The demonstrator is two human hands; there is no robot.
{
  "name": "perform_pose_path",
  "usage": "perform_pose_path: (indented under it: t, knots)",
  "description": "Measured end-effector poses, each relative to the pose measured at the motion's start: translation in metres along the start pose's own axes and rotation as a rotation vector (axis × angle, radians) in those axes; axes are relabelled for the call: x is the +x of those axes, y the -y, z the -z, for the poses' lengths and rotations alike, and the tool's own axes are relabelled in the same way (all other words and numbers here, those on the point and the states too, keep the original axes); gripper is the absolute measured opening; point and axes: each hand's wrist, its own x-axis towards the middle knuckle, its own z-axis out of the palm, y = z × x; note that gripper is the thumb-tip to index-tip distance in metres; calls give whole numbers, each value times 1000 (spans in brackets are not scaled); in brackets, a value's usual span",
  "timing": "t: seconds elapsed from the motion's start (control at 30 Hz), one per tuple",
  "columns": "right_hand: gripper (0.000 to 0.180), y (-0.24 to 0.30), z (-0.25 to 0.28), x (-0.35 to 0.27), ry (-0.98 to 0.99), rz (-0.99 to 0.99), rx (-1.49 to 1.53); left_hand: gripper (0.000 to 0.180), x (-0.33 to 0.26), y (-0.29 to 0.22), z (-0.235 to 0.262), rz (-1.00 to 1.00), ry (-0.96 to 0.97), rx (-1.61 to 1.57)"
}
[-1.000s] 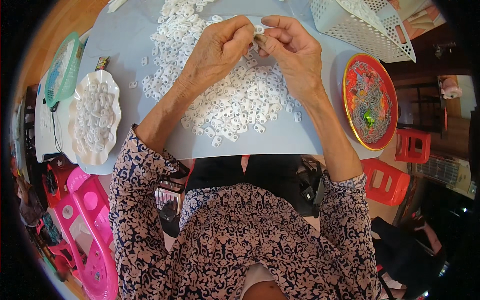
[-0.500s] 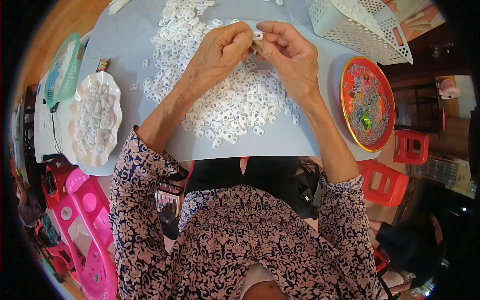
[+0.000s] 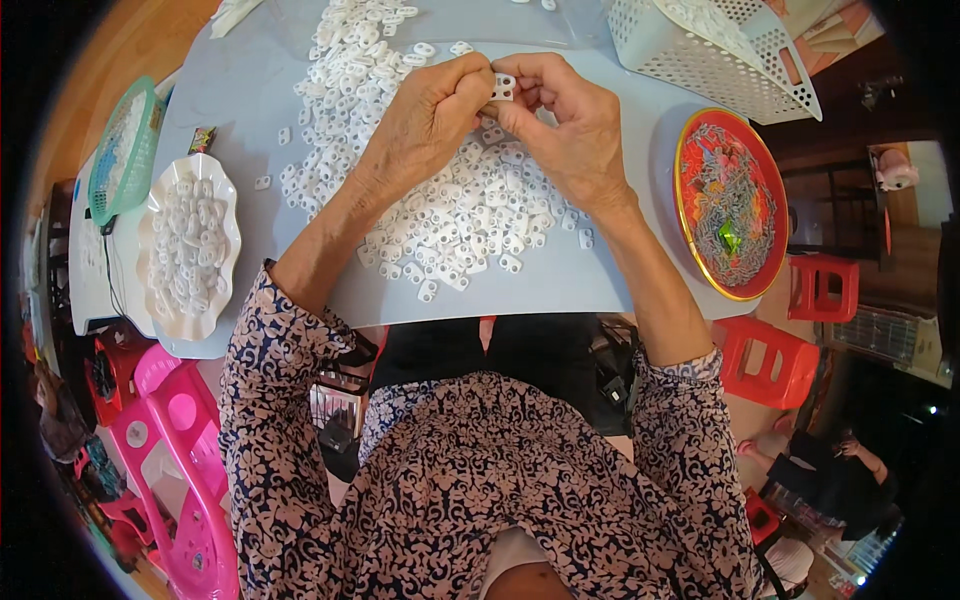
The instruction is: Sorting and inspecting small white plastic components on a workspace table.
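- The grey-blue table (image 3: 245,95) curves around the person's front, its near edge just before the lap.
- A pink chair (image 3: 215,550) stands at the lower left, beside the person.
- Red stools (image 3: 800,360) stand on the floor off the table's right side.
- The pile of small white rounded pieces (image 3: 460,220) spreads over the middle of the table, beneath and beyond the hands; most show dark holes.
- A white basket (image 3: 665,50), pierced all over, sits at the far right and has more white bits inside.
- A red bowl (image 3: 762,160) with a gold rim lies at the right, holding many small grey bits and one shiny green thing (image 3: 731,237).
- A wavy-edged white dish (image 3: 188,322), heaped with white pieces, lies at the left.
- Just beyond it, a green basket (image 3: 143,165) is tilted.
- The right hand (image 3: 575,125) pinches a white piece between thumb and forefinger.
- The left hand (image 3: 432,105) is curled right against it; I cannot tell what its fingers grip.
- A small wrapper (image 3: 202,140) lies by the dish's far end.
- The held white piece (image 3: 503,85) is between both hands, above the pile.
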Motion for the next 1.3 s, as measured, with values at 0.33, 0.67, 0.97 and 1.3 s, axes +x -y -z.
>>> perform_pose_path:
  t: [0.33, 0.67, 0.97, 1.3]
  knots:
    - [21, -6, 2, 1, -18, -2, 65, 26, 1, -2, 3, 59, 63, 46]
    - [16, -4, 3, 2, -17, 56, 32, 28, -2, -7, 1, 52, 95, 89]
    - [12, -5, 7, 2, 10, 1, 149, 27, -3, -2, -4, -33, 14, 51]
    - [15, -7, 10, 6, 25, -200, 353, 25, 3, 2, 3, -108, 38, 109]
